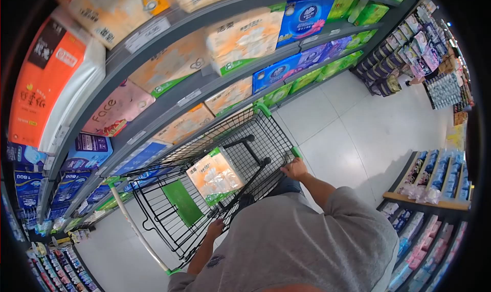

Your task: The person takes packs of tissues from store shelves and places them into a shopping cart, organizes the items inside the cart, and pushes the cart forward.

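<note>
A black wire shopping cart (240, 119) with green corners stands side-on in front of me. My right hand (294, 168) is closed around its near rim, close to the green corner on the right. On the same near side, farther left, my left hand (215, 228) is closed on the cart's wire edge; its fingers are partly hidden. Inside the basket lies an orange-and-white pack of tissues (215, 177), touched by neither hand. Beside the pack is a green panel (182, 203), and the cart's pale push bar (137, 225) is at the left end.
Shelves (192, 95) of tissue packs run along the cart's far side. A large orange tissue pack (48, 87) sits on them at the left. Racks of small packets (404, 51) stand at upper right, and another display shelf (429, 200) is at my right. The floor (337, 133) is pale tile.
</note>
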{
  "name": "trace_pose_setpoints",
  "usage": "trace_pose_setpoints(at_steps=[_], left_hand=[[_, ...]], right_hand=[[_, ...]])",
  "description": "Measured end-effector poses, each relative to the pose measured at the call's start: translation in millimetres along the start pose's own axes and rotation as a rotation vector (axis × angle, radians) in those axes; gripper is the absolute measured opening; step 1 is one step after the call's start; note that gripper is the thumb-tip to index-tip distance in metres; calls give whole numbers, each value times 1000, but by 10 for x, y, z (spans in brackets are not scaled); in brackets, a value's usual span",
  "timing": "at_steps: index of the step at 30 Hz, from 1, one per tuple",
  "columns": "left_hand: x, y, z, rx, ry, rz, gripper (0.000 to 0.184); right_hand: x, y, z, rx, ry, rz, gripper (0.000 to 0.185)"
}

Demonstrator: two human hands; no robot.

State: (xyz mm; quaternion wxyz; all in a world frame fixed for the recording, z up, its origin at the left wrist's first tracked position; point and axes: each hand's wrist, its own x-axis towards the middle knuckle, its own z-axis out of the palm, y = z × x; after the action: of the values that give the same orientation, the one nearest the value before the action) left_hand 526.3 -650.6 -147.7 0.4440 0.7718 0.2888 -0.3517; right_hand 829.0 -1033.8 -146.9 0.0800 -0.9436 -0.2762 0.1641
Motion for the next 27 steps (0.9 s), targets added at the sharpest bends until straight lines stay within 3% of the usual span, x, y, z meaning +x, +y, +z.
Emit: trace_pose_setpoints(at_steps=[5,9,13,16,19,21,23,25,27], left_hand=[[38,434,258,210,174,-211,36],[-141,1281,648,290,401,-427,39],[-181,1806,1183,320,611,-467,39],[-196,2130,1523,237,936,-448,36],[-146,2177,1620,222,969,-359,37],[-45,2081,1562,259,801,-381,30],[26,2237,1450,195,655,-512,27],[226,2466,1251,101,652,-634,30],[530,2619,970,107,859,-318,35]], right_hand=[[40,398,-126,185,1,-123,44],[100,695,-458,263,-140,-242,47],[130,1075,-505,331,-196,-362,48],[142,1277,-597,317,-194,-410,50],[174,1435,-668,363,-214,-434,50],[198,1537,-692,576,-220,-338,53],[260,1643,-728,653,-235,-305,52],[353,1626,-838,749,-234,-267,51],[436,1658,-1040,1156,-454,-61,47]])
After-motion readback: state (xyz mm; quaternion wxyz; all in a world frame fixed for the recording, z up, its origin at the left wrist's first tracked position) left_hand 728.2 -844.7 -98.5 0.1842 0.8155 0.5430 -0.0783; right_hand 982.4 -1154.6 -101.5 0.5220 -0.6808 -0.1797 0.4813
